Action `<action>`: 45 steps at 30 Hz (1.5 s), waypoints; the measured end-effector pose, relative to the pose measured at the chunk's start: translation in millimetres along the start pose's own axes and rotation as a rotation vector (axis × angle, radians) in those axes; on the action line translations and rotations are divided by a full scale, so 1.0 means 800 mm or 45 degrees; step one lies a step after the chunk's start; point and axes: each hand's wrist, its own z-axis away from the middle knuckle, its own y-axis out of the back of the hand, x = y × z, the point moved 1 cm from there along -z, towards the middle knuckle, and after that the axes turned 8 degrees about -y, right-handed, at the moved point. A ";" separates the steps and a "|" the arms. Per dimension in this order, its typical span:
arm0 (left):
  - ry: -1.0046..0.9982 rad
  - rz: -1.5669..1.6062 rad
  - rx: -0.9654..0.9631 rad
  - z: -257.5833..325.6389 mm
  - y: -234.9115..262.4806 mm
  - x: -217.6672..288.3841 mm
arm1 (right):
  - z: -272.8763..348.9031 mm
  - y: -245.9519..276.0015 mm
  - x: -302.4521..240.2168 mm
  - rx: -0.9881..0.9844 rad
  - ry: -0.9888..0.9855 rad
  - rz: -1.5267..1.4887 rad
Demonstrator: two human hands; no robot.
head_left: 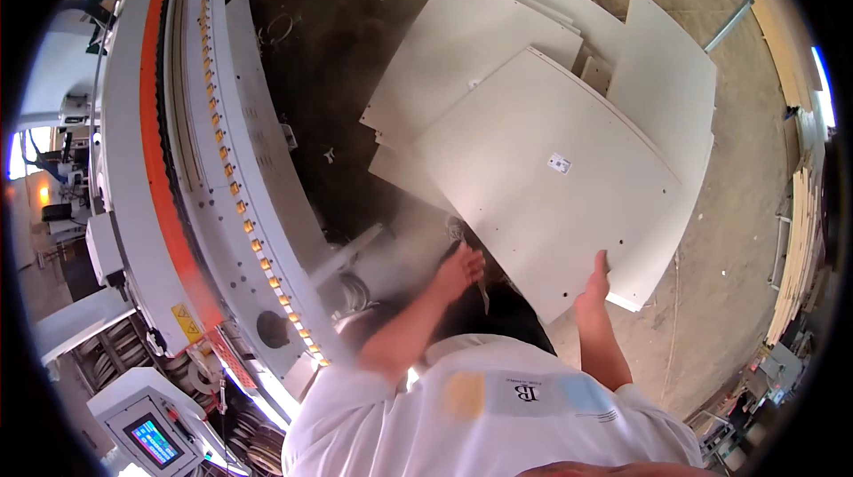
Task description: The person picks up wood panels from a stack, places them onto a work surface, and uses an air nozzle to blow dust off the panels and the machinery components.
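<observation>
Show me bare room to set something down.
On the top board, around its small label, away from the right hand. Also the floor between the stacked boards and the planks. Crowded: between the left hand and the machine, around the coil.

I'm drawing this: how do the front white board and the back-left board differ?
The front board overlaps the back-left board, which is partly hidden. The front board has the right hand at its edge; the back-left board has no hand near it. Both are flat and whitish.
</observation>
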 end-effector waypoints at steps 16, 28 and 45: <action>-0.495 0.057 0.191 0.146 -0.081 -0.115 | -0.024 0.147 -0.058 -0.052 0.158 0.260; -1.200 -0.303 0.253 0.386 0.074 -0.373 | 0.065 0.150 0.057 -0.630 0.124 0.968; -0.887 0.509 0.938 0.548 0.228 -0.430 | 0.250 0.148 0.325 -1.160 0.741 1.748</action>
